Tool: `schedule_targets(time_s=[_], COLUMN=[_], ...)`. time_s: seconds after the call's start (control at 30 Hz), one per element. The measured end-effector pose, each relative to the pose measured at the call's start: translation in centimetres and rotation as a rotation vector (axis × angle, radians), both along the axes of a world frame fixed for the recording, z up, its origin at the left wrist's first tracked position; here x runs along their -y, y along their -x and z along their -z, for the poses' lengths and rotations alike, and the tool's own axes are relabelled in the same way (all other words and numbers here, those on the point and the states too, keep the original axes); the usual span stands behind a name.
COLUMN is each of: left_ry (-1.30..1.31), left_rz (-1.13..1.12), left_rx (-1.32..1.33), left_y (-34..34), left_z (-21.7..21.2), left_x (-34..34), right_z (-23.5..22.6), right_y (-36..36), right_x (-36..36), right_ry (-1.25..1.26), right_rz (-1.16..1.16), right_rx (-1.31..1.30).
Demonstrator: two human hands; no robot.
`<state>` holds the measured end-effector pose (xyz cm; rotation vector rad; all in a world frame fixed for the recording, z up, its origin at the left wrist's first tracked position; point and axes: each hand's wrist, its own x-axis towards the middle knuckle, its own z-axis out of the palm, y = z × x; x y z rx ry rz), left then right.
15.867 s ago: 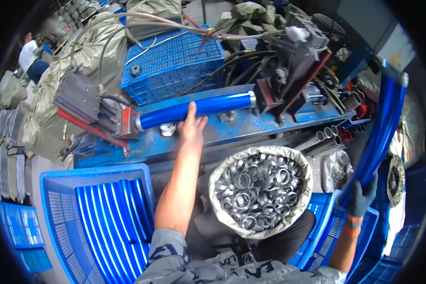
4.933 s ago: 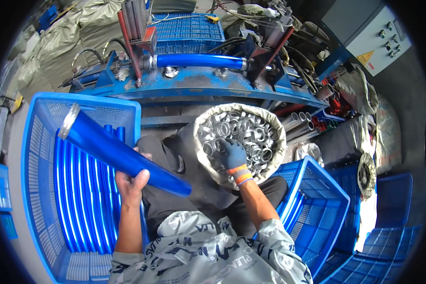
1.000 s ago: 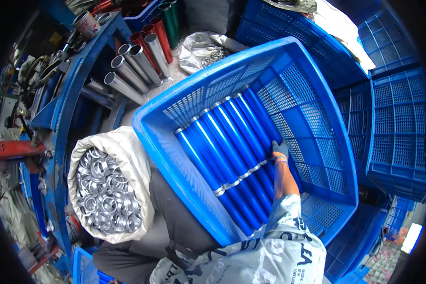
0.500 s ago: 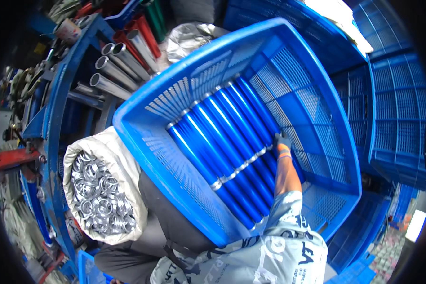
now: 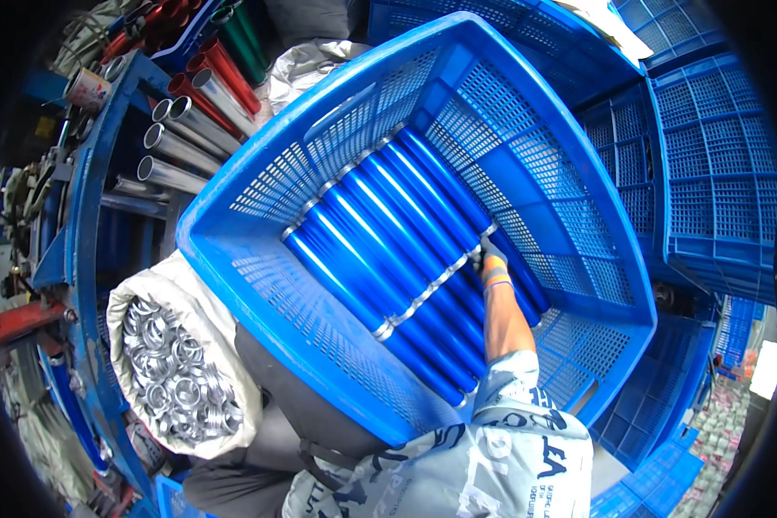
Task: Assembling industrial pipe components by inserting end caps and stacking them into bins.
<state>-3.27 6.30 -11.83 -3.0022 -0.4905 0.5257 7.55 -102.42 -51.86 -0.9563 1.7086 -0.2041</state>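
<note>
My right hand (image 5: 490, 261), in a dark glove with a grey and orange cuff, reaches down into a large blue plastic crate (image 5: 570, 112). It touches the silver-ringed ends of the glossy blue tubes (image 5: 380, 233), near the right side of the layer. Its fingers are mostly hidden, so their grip does not show. Two rows of these tubes lie side by side on the crate's bottom, meeting end to end at a line of silver rings (image 5: 432, 289). My left hand is out of sight.
Left of the crate stands a pale sack (image 5: 242, 380) full of silver rings (image 5: 177, 371). Bare metal tubes (image 5: 177, 168), red tubes (image 5: 229, 73) and green tubes (image 5: 242, 34) lean beyond it by a blue metal frame (image 5: 104, 190). Other blue crates (image 5: 725, 164) are stacked at the right.
The view has shifted, moving the crate and tubes leftward in the picture. My right hand has moved slightly left along the tube ends, uncovering the silver end of a tube at the right.
</note>
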Motion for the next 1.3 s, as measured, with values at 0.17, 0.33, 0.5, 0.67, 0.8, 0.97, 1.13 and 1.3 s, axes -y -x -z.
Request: schedule_targets(time_s=[0.17,0.33,0.5,0.67,0.8,0.97,1.13,1.3], left_ry=[0.146,0.11,0.205,0.324,0.368,0.251,0.228,0.318], left_rz=[-0.146,-0.185,-0.232,-0.444,-0.43,-0.638,-0.958,-1.376], left_rx=[0.034,0.039,0.068,0.241,0.362,0.426,-0.083,0.039], left_y=[0.1,1.4,0.4,5.0,4.8,22.6,32.4,38.4], left_z=[2.4,-0.7,2.1,3.1,9.1,7.3,15.9,17.9], left_x=[1.9,0.5,1.1,-2.1,-4.5,-6.8,-10.3,-4.8], right_z=[-0.6,-6.9,-9.6,-12.7,-17.3,-32.0,-47.5,-42.9], right_y=[2.4,-3.0,-5.5,-11.3,-13.8,-27.2,-25.7,-22.5], right_x=[1.3,-6.3,-6.5,-8.0,-6.9,-36.1,-54.1,-73.0], right_ry=[0.06,0.717,0.964,0.461,0.971,1.125,0.89,1.046], right_rz=[-0.199,-0.666,-1.284,-1.601,-1.15,-1.187,-1.599,-2.425], right_rx=[0.176,-0.515,-0.583,-0.867,-0.358,0.747,1.069,1.084])
